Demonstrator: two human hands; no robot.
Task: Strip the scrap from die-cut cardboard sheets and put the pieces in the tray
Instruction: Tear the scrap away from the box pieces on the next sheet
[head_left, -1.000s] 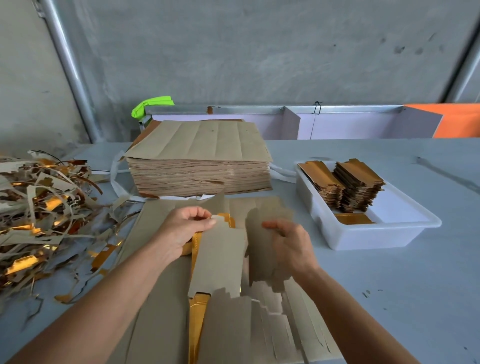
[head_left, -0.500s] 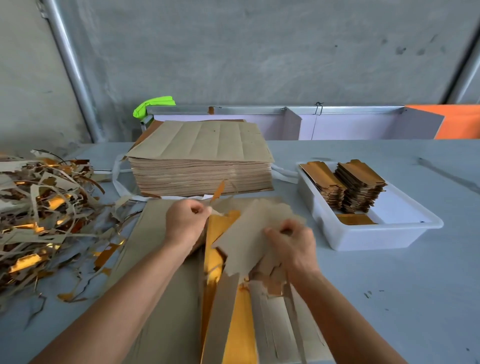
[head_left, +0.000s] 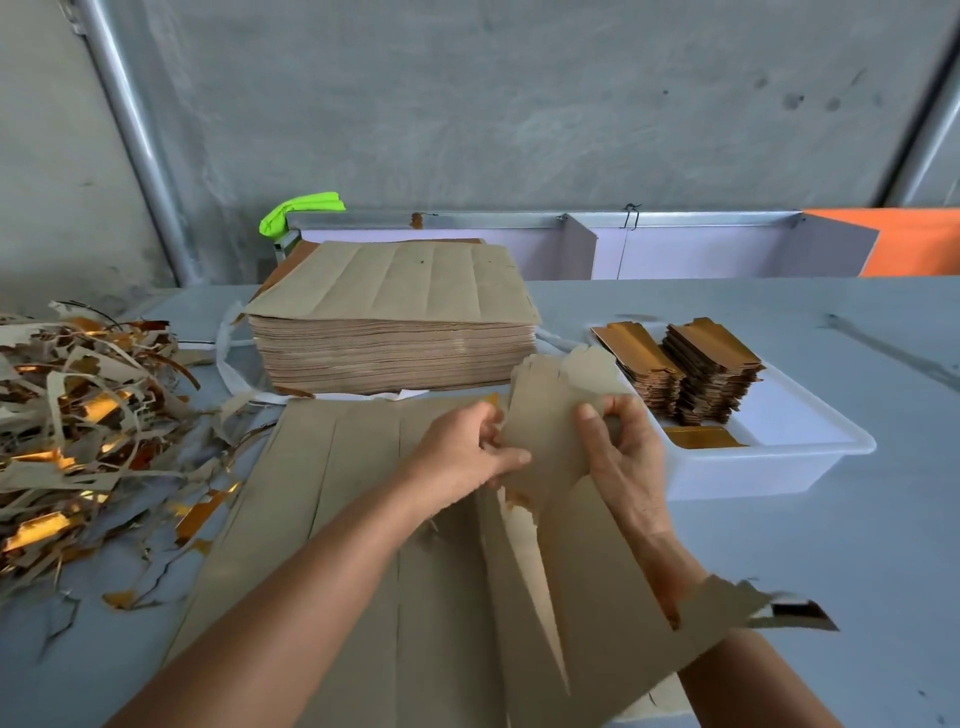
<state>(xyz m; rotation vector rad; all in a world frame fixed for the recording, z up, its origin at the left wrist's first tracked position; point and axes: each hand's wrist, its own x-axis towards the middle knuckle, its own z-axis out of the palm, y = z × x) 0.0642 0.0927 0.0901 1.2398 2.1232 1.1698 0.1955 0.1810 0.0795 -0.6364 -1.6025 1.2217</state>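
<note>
A brown die-cut cardboard sheet (head_left: 363, 519) lies flat on the table in front of me. Both hands hold torn-off cardboard pieces (head_left: 545, 415) above its far right corner. My left hand (head_left: 467, 457) pinches their left edge. My right hand (head_left: 623, 452) grips the right edge, thumb on top. Loose strips (head_left: 597, 597) hang from the grip toward me, one jagged end (head_left: 779, 608) reaching right. The white plastic tray (head_left: 779, 467) stands just right of my hands, holding two stacks of gold-faced pieces (head_left: 701, 369).
A tall stack of uncut brown sheets (head_left: 395, 332) stands behind the working sheet. A heap of gold and brown scrap strips (head_left: 78, 415) covers the table's left side. Low white partitions (head_left: 675, 244) and an orange panel (head_left: 909, 239) run along the table's far edge.
The pieces were pulled up and off the sheet, briefly showing their gold side. Both hands have moved right and slightly away from me, toward the tray, brown side facing up.
</note>
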